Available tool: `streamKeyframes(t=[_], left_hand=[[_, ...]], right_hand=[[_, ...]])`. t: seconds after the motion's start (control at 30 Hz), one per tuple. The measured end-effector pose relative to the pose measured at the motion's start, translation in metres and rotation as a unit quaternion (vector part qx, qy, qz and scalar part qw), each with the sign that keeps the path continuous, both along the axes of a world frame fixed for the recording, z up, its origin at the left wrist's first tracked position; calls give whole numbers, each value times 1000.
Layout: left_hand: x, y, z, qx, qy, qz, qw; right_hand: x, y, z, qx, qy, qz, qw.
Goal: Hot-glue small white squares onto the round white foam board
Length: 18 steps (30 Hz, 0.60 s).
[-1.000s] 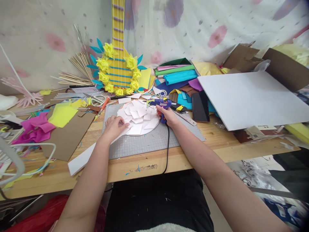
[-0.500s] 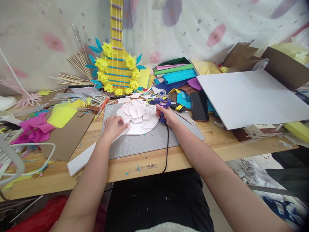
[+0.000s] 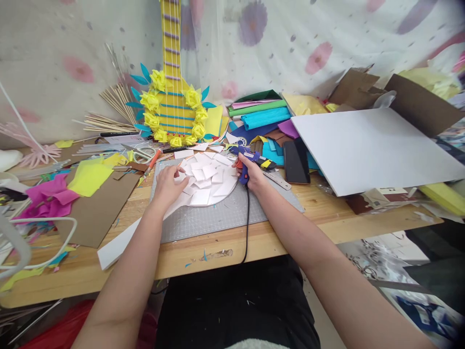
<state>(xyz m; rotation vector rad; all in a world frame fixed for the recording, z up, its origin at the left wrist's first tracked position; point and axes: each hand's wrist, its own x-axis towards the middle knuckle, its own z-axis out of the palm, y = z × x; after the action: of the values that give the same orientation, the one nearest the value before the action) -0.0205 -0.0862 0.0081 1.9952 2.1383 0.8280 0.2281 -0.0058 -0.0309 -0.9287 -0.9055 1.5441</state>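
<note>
A white round board (image 3: pixel 228 193) with a long strip-like handle (image 3: pixel 118 245) lies on the grey cutting mat (image 3: pixel 232 215). Many small white squares (image 3: pixel 209 170) overlap in a heap on its round part. At the left rim of this heap is my left hand (image 3: pixel 169 188), thumb and forefinger curved but apart; nothing in them can be made out. My right hand (image 3: pixel 254 175) grips a blue glue gun (image 3: pixel 244 169) by its handle, with the nozzle pointing left over the right side of the board. A black cord (image 3: pixel 247 228) hangs from the gun over the table edge.
Behind stands a yellow guitar shape (image 3: pixel 176 109) with paper flowers. Scissors (image 3: pixel 143 154) and an orange cutter (image 3: pixel 154 159) lie left of it. A phone (image 3: pixel 297 162), a metal ruler (image 3: pixel 278 180) and a large white board (image 3: pixel 378 148) are to the right. Brown cardboard (image 3: pixel 103 211) lies left.
My left thumb and forefinger have lifted slightly and spread off the white squares. The glue gun has drawn back a little from the heap, and the view has shifted slightly.
</note>
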Motion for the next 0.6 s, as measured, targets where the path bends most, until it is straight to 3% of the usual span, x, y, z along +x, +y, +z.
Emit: streamKeyframes(t=[0.17,0.33,0.5,0.6], left_hand=[[13,26,23,-32,-43,12,999],[16,49,31,-78,-79,33,993],[15,68,37,-88,-27,60,994],[17,86,39,-75,32,45,996]], right_hand=[[5,5,4,-8,33,-19,999],[9,7,7,-22,63,-35,997],[9,9,3,-19,-3,-108,994],[7,11,-1,-26,-37,-142,989]])
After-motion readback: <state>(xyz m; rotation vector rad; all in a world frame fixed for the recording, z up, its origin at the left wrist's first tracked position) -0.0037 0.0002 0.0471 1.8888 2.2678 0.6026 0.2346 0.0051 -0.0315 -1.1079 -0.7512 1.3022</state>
